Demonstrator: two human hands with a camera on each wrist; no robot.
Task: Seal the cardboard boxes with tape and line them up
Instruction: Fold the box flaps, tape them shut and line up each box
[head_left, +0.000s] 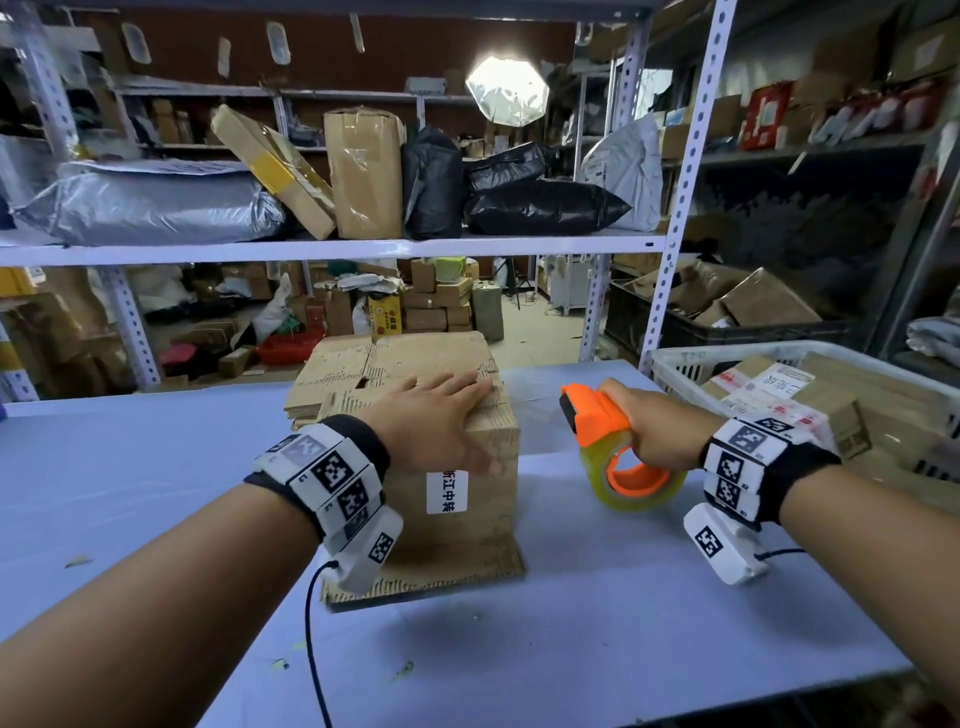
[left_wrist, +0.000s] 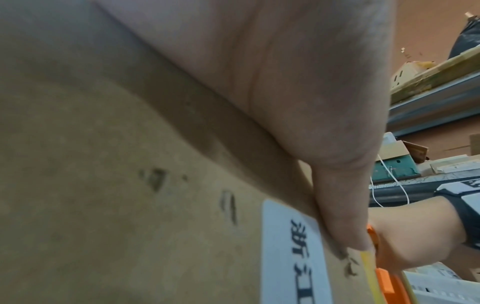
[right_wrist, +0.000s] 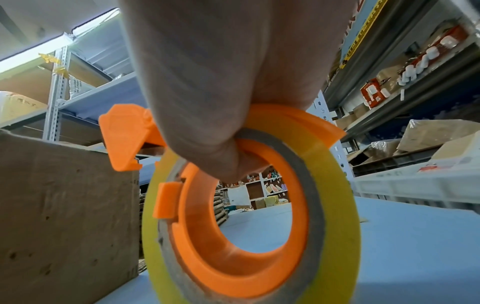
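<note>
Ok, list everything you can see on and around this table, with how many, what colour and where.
cardboard box: one, brown, table centre, white label on its near side
flattened cardboard: a stack, brown, behind the box
tape dispenser: one, orange, with a yellowish tape roll, right of the box
table: one, light blue
crate: one, white, far right of the table, holding labelled parcels
shelf parcels: several, brown, grey and black, on the shelf behind
studio lamp: one, silver, lit, in the background
left hand: flat on the box top, thumb on its near side
right hand: grips the tape dispenser
</note>
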